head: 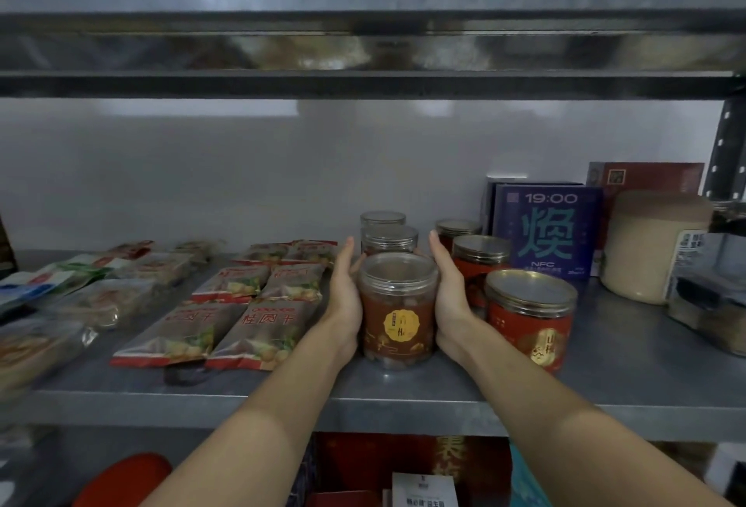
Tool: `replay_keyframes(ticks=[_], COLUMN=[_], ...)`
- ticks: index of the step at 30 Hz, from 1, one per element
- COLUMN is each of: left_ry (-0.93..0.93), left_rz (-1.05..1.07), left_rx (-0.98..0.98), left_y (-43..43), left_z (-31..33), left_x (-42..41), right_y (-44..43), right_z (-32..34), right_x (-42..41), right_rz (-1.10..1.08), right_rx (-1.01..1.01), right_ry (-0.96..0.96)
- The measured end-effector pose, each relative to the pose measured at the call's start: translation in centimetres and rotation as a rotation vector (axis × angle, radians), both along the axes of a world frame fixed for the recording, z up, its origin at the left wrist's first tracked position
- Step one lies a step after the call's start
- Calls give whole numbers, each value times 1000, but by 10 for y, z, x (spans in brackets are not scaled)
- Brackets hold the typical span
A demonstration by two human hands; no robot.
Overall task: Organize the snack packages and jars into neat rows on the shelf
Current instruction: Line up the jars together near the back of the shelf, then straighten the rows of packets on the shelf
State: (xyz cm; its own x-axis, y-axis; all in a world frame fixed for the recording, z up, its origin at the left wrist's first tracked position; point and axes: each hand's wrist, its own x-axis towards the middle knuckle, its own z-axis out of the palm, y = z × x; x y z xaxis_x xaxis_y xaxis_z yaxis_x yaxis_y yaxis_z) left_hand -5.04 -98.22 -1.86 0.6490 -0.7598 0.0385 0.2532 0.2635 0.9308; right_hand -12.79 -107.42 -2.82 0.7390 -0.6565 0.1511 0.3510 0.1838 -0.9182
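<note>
Both forearms reached in from the bottom of the frame to the middle of the metal shelf (403, 395). Left hand (345, 296) and right hand (449, 296) stood on edge either side of the front clear-lidded jar (397, 315), palms flat against its walls. Fingers were straight and pointed toward the back wall; neither hand was clenched, and the jar was pressed between them rather than wrapped. Left thumb lay near the jar's lid rim. The jar stood upright on the shelf, centre frame, brown contents and a round yellow label facing out.

Two more clear-lidded jars (389, 239) lined up directly behind it. Just right of centre ran a second column, three gold-lidded red jars (531, 319), the nearest just beside the right wrist.

Left of the left hand, longan snack packets (258, 329) lay flat in two columns, front to back, edges touching. Loose mixed packets (80, 296) were blurred at the left edge.

Right rear: a purple box marked 19:00 (547, 232), a red box (646, 179) behind it, a large pale tub (646, 252) beside.
</note>
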Motion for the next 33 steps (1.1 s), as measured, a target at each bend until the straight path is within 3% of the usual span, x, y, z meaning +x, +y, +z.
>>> replay_keyframes(ticks=[28, 33], left_ry=[-4, -109], left_rz=[21, 197], left_rx=[13, 57], left_y=[-5, 4], left_z=[-8, -5], left_x=[3, -1], right_y=[6, 11], right_z=[2, 0], right_x=[-1, -8], right_rz=[-86, -191], right_rx=[-21, -75], right_ry=[127, 167])
